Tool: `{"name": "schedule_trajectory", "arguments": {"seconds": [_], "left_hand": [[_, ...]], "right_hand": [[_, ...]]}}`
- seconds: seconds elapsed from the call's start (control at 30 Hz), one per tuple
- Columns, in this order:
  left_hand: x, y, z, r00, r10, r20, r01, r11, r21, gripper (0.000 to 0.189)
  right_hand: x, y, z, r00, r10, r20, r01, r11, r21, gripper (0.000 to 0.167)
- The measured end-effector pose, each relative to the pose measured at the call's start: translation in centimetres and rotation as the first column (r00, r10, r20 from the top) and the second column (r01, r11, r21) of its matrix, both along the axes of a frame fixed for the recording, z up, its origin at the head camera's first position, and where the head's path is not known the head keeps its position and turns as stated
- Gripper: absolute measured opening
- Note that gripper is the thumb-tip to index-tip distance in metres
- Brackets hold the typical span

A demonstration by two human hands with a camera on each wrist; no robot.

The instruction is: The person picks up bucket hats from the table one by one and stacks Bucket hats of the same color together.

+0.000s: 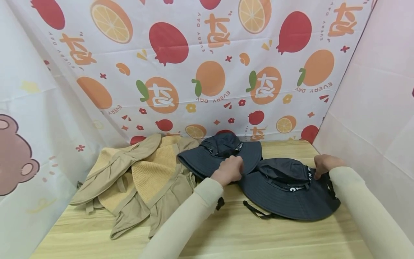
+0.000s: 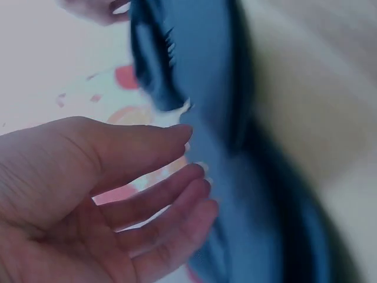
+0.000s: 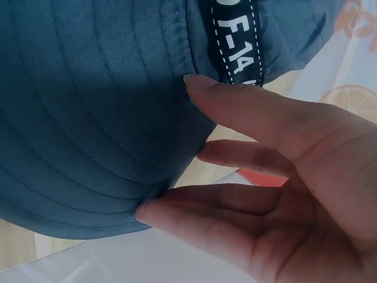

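Two dark wide-brimmed sun hats lie on the table in the head view. The right one (image 1: 284, 201) has a black band with white lettering and a dangling chin cord. At its right side my right hand (image 1: 328, 164) pinches the brim. In the right wrist view the thumb of that hand (image 3: 294, 177) lies on the brim (image 3: 88, 135) beside the band, with fingertips at the brim's edge. My left hand (image 1: 228, 171) is over the front of the other dark hat (image 1: 252, 151). In the left wrist view its fingers (image 2: 171, 218) are loosely bent, tips close to dark cloth (image 2: 235, 194), holding nothing.
Beige hats (image 1: 142, 187) with tan brims and yellowish woven parts lie overlapping on the left of the wooden table (image 1: 226, 230). A fruit-print curtain (image 1: 181, 118) hangs behind, and a pale sheet (image 1: 372, 118) stands close to the right arm.
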State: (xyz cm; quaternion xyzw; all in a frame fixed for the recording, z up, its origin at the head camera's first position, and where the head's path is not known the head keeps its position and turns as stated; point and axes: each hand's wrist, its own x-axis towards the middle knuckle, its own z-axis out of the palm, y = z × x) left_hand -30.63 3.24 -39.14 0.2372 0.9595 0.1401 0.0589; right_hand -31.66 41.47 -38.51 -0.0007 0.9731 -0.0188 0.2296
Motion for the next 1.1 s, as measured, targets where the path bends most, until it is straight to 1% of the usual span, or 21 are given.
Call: {"name": "schedule_trajectory", "arguments": {"seconds": [0.07,0.13,0.2,0.23,0.27,0.3,0.33,0.4,0.47,0.53,0.57,0.6,0.63,0.67,0.73,0.8,0.87,1.0,1.1], "left_hand": [[-0.3,-1.1,1.2,1.000,0.026,0.002,-0.026,1.000,-0.009,0.023],[-0.8,-2.4,2.6,0.998,0.064,0.006,-0.064,0.998,-0.021,0.021],[-1.6,-4.0,3.6,0.994,0.105,0.006,-0.105,0.994,-0.033,0.015],[-2.1,-4.8,4.1,0.992,0.125,0.025,-0.124,0.992,-0.037,0.007],[-2.6,-5.7,4.4,0.989,0.141,0.042,-0.139,0.989,-0.046,0.010],[-3.1,-6.6,4.8,0.987,0.152,0.060,-0.148,0.987,-0.057,0.018],[-5.1,-7.9,3.6,0.988,0.139,0.066,-0.136,0.990,-0.043,0.027],[-5.8,-9.5,4.2,0.986,0.142,0.090,-0.138,0.989,-0.052,0.031],[-6.3,-10.9,4.7,0.986,0.145,0.080,-0.139,0.988,-0.073,0.027],[-6.5,-12.1,5.2,0.984,0.160,0.084,-0.154,0.985,-0.079,0.022],[-5.1,-12.1,6.9,0.978,0.190,0.089,-0.181,0.978,-0.100,0.016],[-5.1,-12.5,7.0,0.976,0.199,0.085,-0.190,0.976,-0.101,0.013],[-5.1,-12.9,7.1,0.972,0.213,0.098,-0.202,0.973,-0.108,0.017],[-5.2,-13.2,7.3,0.968,0.224,0.111,-0.212,0.971,-0.111,0.015],[-5.2,-13.8,7.3,0.967,0.237,0.098,-0.224,0.966,-0.125,0.015],[-5.2,-14.2,7.3,0.964,0.248,0.092,-0.234,0.962,-0.141,0.023],[-5.4,-14.5,7.1,0.962,0.258,0.093,-0.242,0.958,-0.152,0.028],[-5.8,-15.1,6.5,0.954,0.275,0.122,-0.256,0.954,-0.155,0.023],[-6.0,-15.5,6.0,0.949,0.285,0.138,-0.262,0.952,-0.160,0.025]], "right_hand": [[0.0,-0.1,-0.1,1.000,-0.004,-0.003,0.004,1.000,0.012,0.027],[0.0,-0.3,-0.2,1.000,-0.011,0.000,0.011,1.000,0.024,0.026],[0.0,-0.7,-0.2,1.000,-0.025,0.002,0.025,0.999,0.033,0.024],[0.0,-0.9,-0.2,1.000,-0.029,0.004,0.029,0.999,0.038,0.022],[0.0,-1.1,-0.2,1.000,-0.024,0.005,0.024,0.999,0.043,0.021],[0.1,-1.4,0.0,1.000,-0.031,0.006,0.030,0.999,0.041,0.020],[0.2,-1.6,0.1,1.000,-0.027,0.002,0.027,0.999,0.041,0.018],[0.3,-1.9,0.5,1.000,-0.018,-0.016,0.019,0.999,0.041,0.016],[0.4,-2.1,0.9,0.999,-0.007,-0.047,0.009,0.999,0.033,0.015],[0.4,-2.3,1.4,0.998,0.005,-0.069,-0.002,0.999,0.033,0.017],[0.4,-2.4,1.6,0.997,0.012,-0.075,-0.009,0.999,0.037,0.019],[0.4,-2.6,1.9,0.997,0.018,-0.078,-0.016,0.999,0.037,0.021],[0.4,-2.8,2.1,0.997,0.018,-0.076,-0.015,0.999,0.036,0.025],[0.4,-2.9,2.4,0.997,0.032,-0.075,-0.029,0.999,0.044,0.028],[0.4,-3.4,2.8,0.996,0.058,-0.066,-0.054,0.997,0.062,0.031],[0.5,-3.9,3.1,0.995,0.081,-0.059,-0.077,0.994,0.072,0.036],[0.5,-4.2,3.3,0.992,0.110,-0.063,-0.104,0.991,0.085,0.039],[0.5,-4.7,3.4,0.989,0.130,-0.071,-0.124,0.989,0.084,0.043],[0.6,-4.9,3.4,0.988,0.134,-0.081,-0.127,0.989,0.076,0.045]]}}
